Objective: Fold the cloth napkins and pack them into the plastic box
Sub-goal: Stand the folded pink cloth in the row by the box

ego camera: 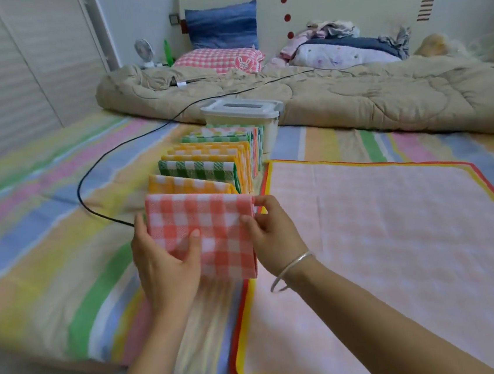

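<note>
A row of several folded checked napkins stands on edge on the bed, running away from me toward the plastic box [271, 135]. The nearest napkin is red-and-white checked [212, 221]. My left hand [165, 262] holds its left edge, thumb across the front. My right hand [272, 233] pinches its right edge. Behind it stand a yellow checked napkin [184, 185], a green checked one [198, 169] and more yellow and green ones. The box is white with a closed grey lid [242, 107].
A large pink cloth with a red and yellow border [398, 247] lies spread flat to the right. A black cable [91, 169] curves across the striped sheet on the left. A beige quilt [352, 96] and pillows lie beyond the box.
</note>
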`<state>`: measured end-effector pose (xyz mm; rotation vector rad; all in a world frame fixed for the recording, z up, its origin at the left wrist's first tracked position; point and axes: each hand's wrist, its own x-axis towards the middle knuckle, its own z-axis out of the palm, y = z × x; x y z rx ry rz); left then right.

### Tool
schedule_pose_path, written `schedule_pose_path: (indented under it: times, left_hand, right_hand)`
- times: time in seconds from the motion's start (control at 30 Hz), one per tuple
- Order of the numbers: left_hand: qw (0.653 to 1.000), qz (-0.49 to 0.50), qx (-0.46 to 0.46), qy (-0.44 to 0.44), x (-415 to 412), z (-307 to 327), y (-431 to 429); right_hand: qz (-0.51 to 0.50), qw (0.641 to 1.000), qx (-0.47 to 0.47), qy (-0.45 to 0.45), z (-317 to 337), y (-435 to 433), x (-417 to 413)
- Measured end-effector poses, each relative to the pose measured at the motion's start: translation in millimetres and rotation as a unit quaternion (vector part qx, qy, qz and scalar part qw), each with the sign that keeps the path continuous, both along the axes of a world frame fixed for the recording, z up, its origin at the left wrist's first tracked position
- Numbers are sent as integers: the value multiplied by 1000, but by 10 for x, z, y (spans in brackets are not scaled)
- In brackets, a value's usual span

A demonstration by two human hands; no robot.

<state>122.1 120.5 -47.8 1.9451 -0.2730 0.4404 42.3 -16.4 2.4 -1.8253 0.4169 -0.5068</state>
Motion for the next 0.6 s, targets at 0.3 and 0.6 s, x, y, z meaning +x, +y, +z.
schedule_pose_path:
  times: [0.3,0.6]
  left_hand:
    - [999,1,43,6,832,-68,-206]
    - [998,-33,50,19,1316,-143,-729]
  right_hand:
    - [-90,925,-313,194,-88,-50,678]
    - [-108,902,-327,262,-39,-462,1213]
